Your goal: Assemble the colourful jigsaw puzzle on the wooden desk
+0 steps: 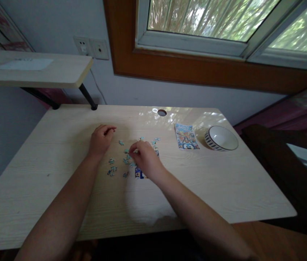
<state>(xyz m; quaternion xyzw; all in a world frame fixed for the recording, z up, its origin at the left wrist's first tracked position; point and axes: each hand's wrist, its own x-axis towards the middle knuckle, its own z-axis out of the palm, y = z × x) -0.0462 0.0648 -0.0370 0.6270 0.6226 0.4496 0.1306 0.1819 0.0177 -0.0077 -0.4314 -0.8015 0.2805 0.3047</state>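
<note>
Several small blue jigsaw pieces lie scattered in the middle of a pale wooden table. My right hand hovers over them with its fingertips pinched on one piece. Under that hand a partly joined patch of puzzle shows at the wrist. My left hand rests on the table to the left of the pieces, fingers curled in loosely; whether anything is in them I cannot make out.
A printed picture card lies right of the pieces, and beside it stands a white striped bowl. A raised shelf stands at the back left. A cable hole sits near the far edge. A dark chair is at the right.
</note>
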